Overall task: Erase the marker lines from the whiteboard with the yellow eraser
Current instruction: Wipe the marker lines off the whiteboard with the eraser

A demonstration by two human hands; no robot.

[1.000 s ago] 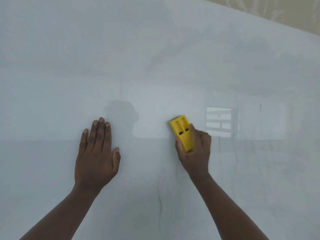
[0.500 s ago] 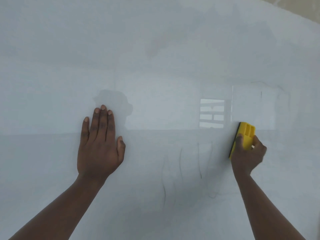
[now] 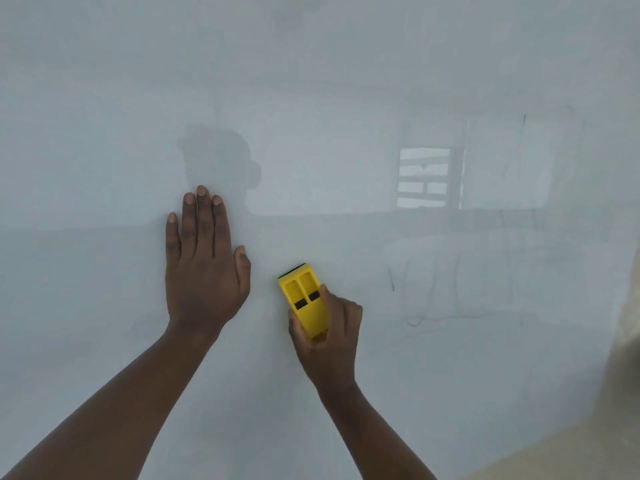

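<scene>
A large whiteboard [image 3: 346, 81] fills almost the whole view. My right hand [image 3: 329, 337] grips the yellow eraser [image 3: 304, 299] and holds it flat against the board, just right of my left hand. The eraser points up and slightly left, its dark felt edge showing at the top. My left hand [image 3: 202, 268] lies flat on the board with straight fingers. Faint smeared marker lines [image 3: 450, 292] remain on the board to the right of the eraser, and thin strokes [image 3: 519, 150] show higher up at the right.
The board's right and lower right edge [image 3: 616, 358] meets a beige wall [image 3: 571, 452]. A window's reflection [image 3: 424, 178] shines on the glossy surface above the smeared lines.
My right hand has swept the eraser back to the left, from the board's right side to a spot close beside my left hand. The left hand stays flat on the board.
</scene>
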